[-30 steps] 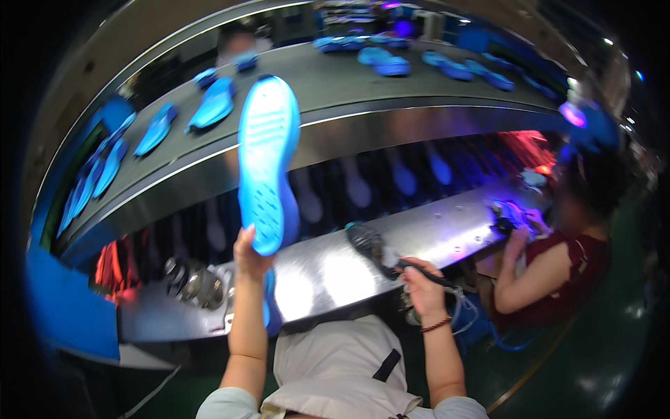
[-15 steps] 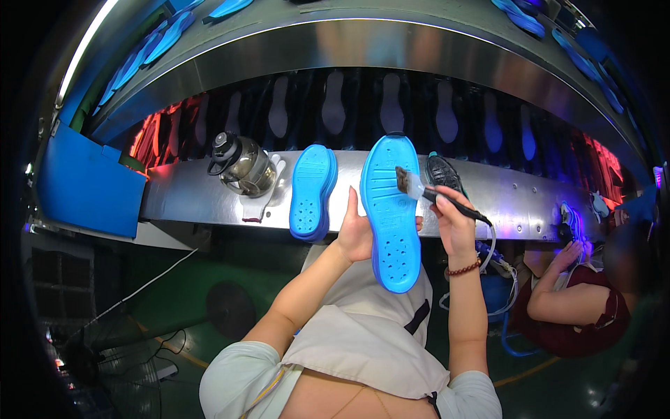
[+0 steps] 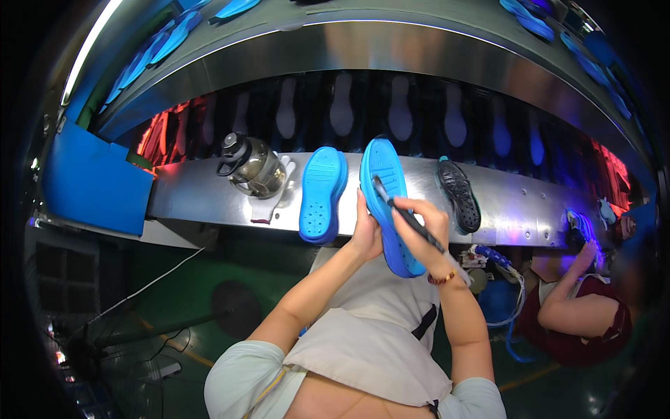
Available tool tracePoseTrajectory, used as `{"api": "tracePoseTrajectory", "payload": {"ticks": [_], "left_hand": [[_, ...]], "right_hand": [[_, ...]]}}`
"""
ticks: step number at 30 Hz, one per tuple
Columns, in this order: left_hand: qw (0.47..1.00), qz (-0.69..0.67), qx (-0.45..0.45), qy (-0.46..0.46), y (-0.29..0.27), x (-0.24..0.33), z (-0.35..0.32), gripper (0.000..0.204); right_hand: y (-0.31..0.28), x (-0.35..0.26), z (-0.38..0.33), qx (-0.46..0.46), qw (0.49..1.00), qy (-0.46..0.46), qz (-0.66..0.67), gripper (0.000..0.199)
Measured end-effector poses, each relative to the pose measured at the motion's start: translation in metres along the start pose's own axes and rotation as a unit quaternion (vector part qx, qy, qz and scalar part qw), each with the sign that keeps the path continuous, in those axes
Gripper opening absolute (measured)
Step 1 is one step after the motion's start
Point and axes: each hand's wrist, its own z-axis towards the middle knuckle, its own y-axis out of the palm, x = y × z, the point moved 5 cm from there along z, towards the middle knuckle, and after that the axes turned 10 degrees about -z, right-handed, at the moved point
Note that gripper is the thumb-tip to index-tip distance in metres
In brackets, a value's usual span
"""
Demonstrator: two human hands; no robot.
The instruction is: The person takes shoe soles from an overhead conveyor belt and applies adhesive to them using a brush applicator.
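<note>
My left hand (image 3: 367,234) is closed on the left side of a blue shoe sole (image 3: 385,164), which tilts up over the metal ledge's front edge. In my right hand (image 3: 424,234) is a black-handled brush (image 3: 412,222), its cable trailing by the wrist. The brush tip lies at the left inner side of the sole, around its middle. Part of the sole's lower half is hidden behind my right hand. Left of it, another blue sole, apparently stacked on a second one (image 3: 323,195), rests on the ledge. A black sole with a teal edge (image 3: 458,195) lies to the right.
A dark transparent jug (image 3: 255,167) stands on a white glove (image 3: 269,206) on the metal ledge (image 3: 202,195). Behind it runs a row of dark sole shapes (image 3: 342,105). At right, a co-worker's arm (image 3: 576,269) reaches to a purple-lit item. More blue soles (image 3: 174,38) sit on the upper shelf.
The sole has turned onto its side, tilting leftward. My right hand has moved left and down, bringing the brush from the sole's right side to its left inner edge.
</note>
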Motion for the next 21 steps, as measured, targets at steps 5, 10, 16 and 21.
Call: {"api": "tracePoseTrajectory", "payload": {"ticks": [5, 10, 16, 21], "left_hand": [[1.0, 0.027, -0.014, 0.003, -0.002, 0.03, -0.006, 0.087], [0.994, -0.057, -0.071, -0.065, 0.014, -0.001, -0.019, 0.09], [0.998, -0.032, -0.004, -0.06, 0.044, -0.003, -0.023, 0.088], [0.996, 0.049, -0.064, -0.042, 0.046, 0.006, -0.028, 0.086]], "right_hand": [[-0.017, -0.004, -0.04, -0.17, 0.985, -0.032, -0.018, 0.017], [-0.049, 0.009, -0.011, -0.068, 0.965, 0.148, 0.204, 0.018], [-0.033, -0.01, 0.002, -0.164, 0.972, 0.055, 0.158, 0.018], [-0.047, 0.005, 0.009, -0.09, 0.945, 0.125, 0.287, 0.022]]}}
